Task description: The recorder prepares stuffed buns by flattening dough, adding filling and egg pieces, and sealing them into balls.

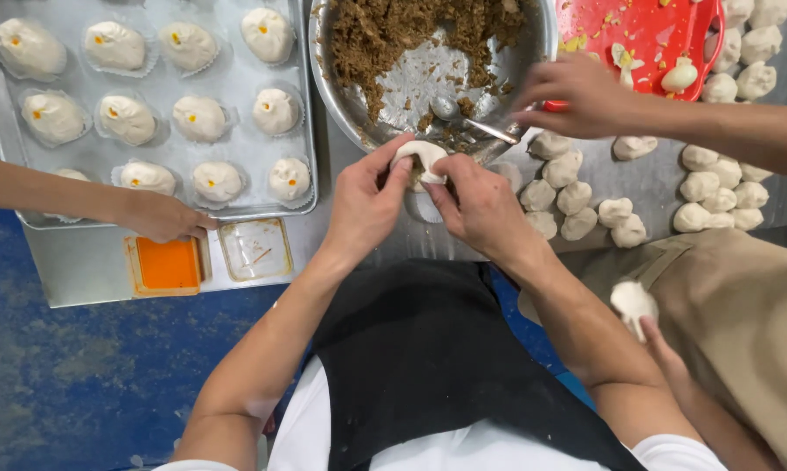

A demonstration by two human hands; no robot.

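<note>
Both hands — left hand (pixel 365 202) and right hand (pixel 478 207) — are closed around one dough round (pixel 420 160) held over the table edge (pixel 97 262), just below the steel bowl (pixel 428 78). Dough looks soft, light, easily torn — best pinched at its rim; filling apparently inside.

Lighting is bright, even and overhead; shadows are soft and short. Glare shows on the bare base of the metal bowl (pixel 428 74). Left of the bowl, the tray (pixel 236 87) reads sharp. Below the bowl, forearms appear stretched by wide-angle distortion.
</note>
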